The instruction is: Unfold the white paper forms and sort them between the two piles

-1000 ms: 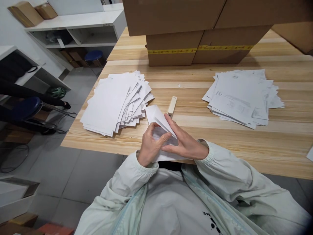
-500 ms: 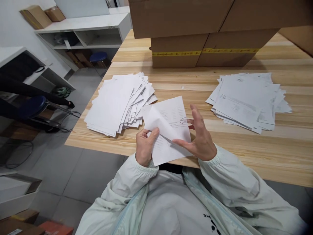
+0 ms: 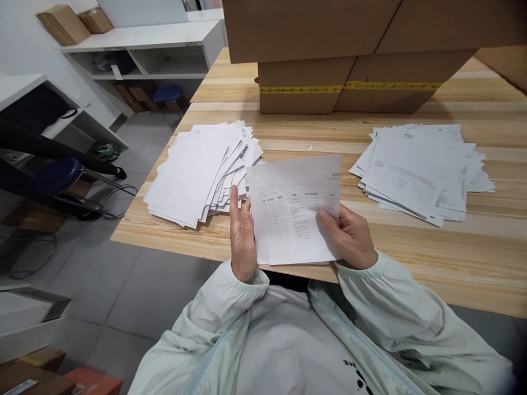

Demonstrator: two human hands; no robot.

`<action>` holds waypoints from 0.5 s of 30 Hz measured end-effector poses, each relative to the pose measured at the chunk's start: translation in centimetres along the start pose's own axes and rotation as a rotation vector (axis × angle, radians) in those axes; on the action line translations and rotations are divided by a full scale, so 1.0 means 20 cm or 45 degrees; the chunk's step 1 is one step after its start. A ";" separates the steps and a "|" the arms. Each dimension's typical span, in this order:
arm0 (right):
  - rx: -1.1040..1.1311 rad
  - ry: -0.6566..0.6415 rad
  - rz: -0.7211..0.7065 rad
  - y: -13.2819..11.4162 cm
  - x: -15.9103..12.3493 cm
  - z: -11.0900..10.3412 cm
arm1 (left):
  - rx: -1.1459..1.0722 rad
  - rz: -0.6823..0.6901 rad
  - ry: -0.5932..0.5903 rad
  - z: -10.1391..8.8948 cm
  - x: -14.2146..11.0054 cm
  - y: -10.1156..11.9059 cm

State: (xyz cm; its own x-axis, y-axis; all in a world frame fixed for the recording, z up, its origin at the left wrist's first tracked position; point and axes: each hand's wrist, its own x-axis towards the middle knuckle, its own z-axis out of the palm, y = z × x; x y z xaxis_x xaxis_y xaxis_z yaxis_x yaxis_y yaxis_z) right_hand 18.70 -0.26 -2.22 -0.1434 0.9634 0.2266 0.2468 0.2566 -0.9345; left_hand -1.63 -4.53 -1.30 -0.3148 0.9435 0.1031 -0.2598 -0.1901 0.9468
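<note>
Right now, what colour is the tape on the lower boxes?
Yellow tape with dark printing, clearest in the head view.

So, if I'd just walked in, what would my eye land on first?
Probably the printed paper at the table's near edge: the right hand grips its right side, thumb on top, while the left hand is open beside its left edge. Next, the messy paper piles on the wooden table, one on the left, one on the right, with big cardboard boxes stacked behind.

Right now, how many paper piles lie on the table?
2: one pile left of the held sheets, another pile right of them. More may be hidden behind the boxes.
</note>
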 end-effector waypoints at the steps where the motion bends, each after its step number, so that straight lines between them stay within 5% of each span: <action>1: 0.077 0.007 0.078 0.00 0.01 0.00 | -0.030 -0.014 -0.016 0.00 0.00 0.00; 10: 0.576 -0.167 0.597 -0.04 0.02 -0.01 | 0.058 -0.080 -0.006 -0.03 0.03 -0.01; 15: 0.542 -0.396 0.748 -0.06 0.07 -0.08 | 0.220 -0.161 0.021 -0.07 0.06 0.02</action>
State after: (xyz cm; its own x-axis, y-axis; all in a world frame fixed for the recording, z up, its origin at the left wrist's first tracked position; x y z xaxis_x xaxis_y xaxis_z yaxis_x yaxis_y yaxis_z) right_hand 19.72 0.84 -0.26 -0.3801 0.8499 -0.3650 -0.0139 -0.3998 -0.9165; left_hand -3.38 -3.91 -1.15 -0.3046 0.9522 -0.0231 -0.1382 -0.0201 0.9902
